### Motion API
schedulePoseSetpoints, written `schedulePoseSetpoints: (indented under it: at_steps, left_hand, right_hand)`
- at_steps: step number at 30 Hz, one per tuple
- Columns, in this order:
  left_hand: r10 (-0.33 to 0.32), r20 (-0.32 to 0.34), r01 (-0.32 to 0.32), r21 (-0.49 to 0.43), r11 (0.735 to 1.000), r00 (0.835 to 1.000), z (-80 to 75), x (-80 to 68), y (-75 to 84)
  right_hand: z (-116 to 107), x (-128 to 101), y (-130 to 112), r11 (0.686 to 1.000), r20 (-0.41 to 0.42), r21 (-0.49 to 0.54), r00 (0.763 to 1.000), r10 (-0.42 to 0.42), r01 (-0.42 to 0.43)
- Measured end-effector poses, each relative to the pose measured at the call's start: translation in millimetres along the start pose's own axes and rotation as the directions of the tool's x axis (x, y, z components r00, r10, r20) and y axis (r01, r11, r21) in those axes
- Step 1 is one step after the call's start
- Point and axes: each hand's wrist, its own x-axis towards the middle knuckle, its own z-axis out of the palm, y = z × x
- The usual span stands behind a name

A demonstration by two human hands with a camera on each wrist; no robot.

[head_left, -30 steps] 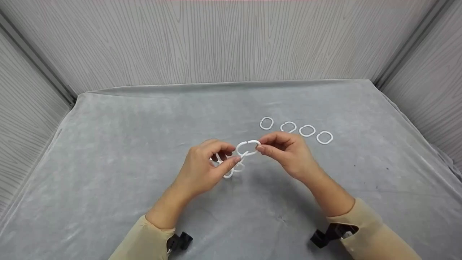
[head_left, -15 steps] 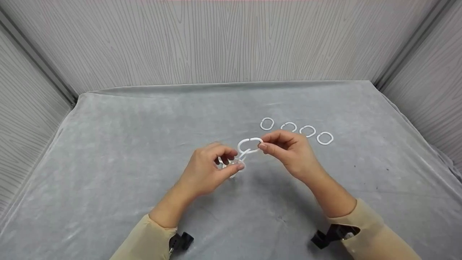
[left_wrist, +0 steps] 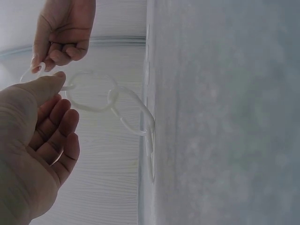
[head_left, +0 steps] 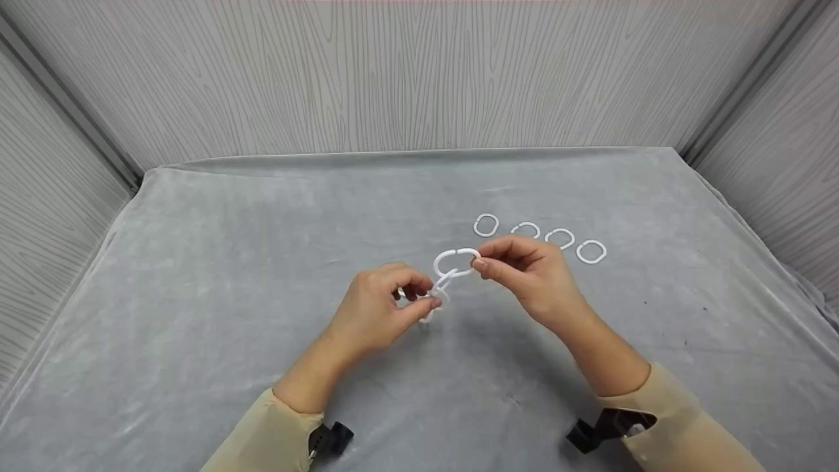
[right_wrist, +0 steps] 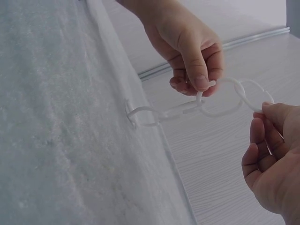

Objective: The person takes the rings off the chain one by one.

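Your right grip point(head_left: 532, 278) pinches one end of a white, oval, split ring point(head_left: 467, 250) held between it and your left grip point(head_left: 380, 305), which pinches the linked white chain point(left_wrist: 143, 106).

The head view looks forward and down; closer, sideways-tilted wrist views share the linked rings point(right_wrist: 243, 93).

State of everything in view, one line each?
Left hand: pinches a link of the chain
Right hand: pinches the end ring
End ring: held up, linked to the next ring
Chain: hangs from the hands; whether its lower end touches the cloth is unclear
Loose rings: four, lying flat, unlinked
Cloth: spread out, creased in places
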Motion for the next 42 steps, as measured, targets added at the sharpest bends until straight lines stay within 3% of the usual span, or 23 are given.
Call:
schedulePoseSetpoints:
  at_steps: [11,26,42]
  left_hand:
    - [0.013,-0.041,-0.013,0.004,1.0,0.999,-1.8,0.9,0.7]
    - [0.031,-0.157,-0.034,-0.018,0.999,0.987,-3.8,2.6,2.7]
    - [0.041,-0.154,-0.044,-0.016,0.999,0.987,-5.2,2.7,5.7]
  right_hand:
    - [-1.4,1.5,1.7,1.0,-0.024,0.017,1.0,-0.003,0.003]
    - [-4.0,3.8,5.1,1.0,-0.07,0.005,0.998,-0.001,0.001]
    - [-6.0,3.7,6.7,1.0,-0.048,0.004,0.999,-0.001,0.001]
